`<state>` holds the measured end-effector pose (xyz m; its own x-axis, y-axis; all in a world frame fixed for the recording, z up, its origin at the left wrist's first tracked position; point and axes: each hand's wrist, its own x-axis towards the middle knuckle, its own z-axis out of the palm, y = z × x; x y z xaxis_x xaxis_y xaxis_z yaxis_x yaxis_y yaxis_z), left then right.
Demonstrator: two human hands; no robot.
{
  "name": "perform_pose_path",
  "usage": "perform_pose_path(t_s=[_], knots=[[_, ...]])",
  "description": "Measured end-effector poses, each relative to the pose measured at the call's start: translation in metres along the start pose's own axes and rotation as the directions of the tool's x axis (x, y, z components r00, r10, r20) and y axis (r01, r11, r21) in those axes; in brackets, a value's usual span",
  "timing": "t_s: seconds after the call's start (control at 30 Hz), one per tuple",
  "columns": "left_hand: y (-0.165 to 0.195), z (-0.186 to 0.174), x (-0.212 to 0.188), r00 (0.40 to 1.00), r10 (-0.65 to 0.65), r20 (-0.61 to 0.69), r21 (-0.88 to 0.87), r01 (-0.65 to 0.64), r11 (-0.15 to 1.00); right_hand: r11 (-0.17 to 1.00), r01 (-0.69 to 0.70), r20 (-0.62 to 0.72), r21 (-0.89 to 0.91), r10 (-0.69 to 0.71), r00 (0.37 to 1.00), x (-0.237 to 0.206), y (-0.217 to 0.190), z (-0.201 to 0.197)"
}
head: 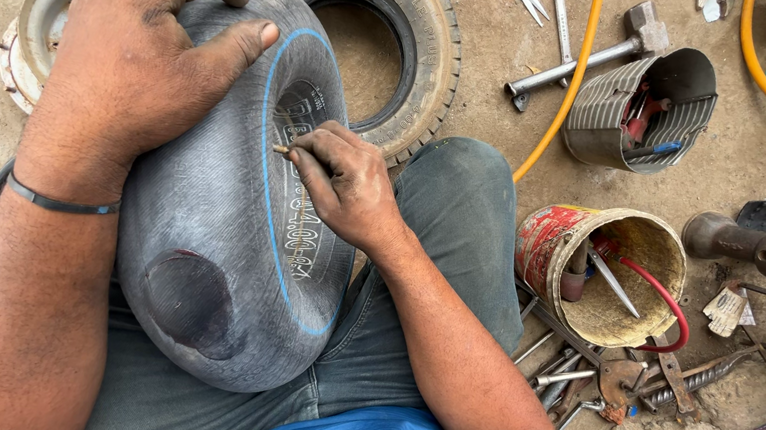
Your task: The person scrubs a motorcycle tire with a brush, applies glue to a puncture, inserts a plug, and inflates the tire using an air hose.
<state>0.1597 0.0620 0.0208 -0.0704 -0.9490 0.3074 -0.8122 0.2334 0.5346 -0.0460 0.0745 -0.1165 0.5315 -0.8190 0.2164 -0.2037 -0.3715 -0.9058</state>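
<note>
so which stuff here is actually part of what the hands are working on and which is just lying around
In use:
- black inner tube on the lap
- left hand pressing its top
- right hand pinching a small tool against it

Lying about:
- tyre
- wheel rim
- wrenches
- hammer
- yellow hose
- red bucket of tools

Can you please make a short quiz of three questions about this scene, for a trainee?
1. True or false: the left hand presses on top of the inner tube.
2. What does the right hand pinch? A) scissors B) a small thin tool at the rubber C) a bottle
3. Which colour is the line around the tube?

Key:
1. True.
2. B: a small thin tool, its tip on the tube.
3. Blue.
</note>
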Motion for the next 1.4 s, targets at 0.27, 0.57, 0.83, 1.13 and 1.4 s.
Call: perform_pose_path(t_s=[0.27,0.57,0.83,1.13,1.4], knots=[[0.003,0.002,0.003,1.0,0.027,0.003,0.005,-0.027,1.0,0.998,-0.058,-0.008,0.038,0.058,0.998,-0.001,-0.001,-0.002],[0.003,0.001,0.004,1.0,-0.013,0.025,-0.001,0.013,1.0,0.998,-0.035,-0.03,0.044,0.036,0.999,-0.003,0.001,-0.002],[0.001,0.001,0.003,1.0,0.013,0.013,-0.005,-0.013,1.0,0.996,-0.058,-0.01,-0.073,0.057,0.998,-0.002,0.0,-0.008],[0.009,0.001,0.008,0.992,-0.104,0.068,-0.006,0.104,0.995,0.975,-0.076,0.028,-0.209,0.084,0.996,-0.002,0.004,-0.009],[-0.038,0.024,-0.008,0.97,-0.193,0.147,-0.044,0.201,0.979,0.982,-0.175,-0.427,0.066,0.186,0.885,-0.021,0.019,-0.105]])
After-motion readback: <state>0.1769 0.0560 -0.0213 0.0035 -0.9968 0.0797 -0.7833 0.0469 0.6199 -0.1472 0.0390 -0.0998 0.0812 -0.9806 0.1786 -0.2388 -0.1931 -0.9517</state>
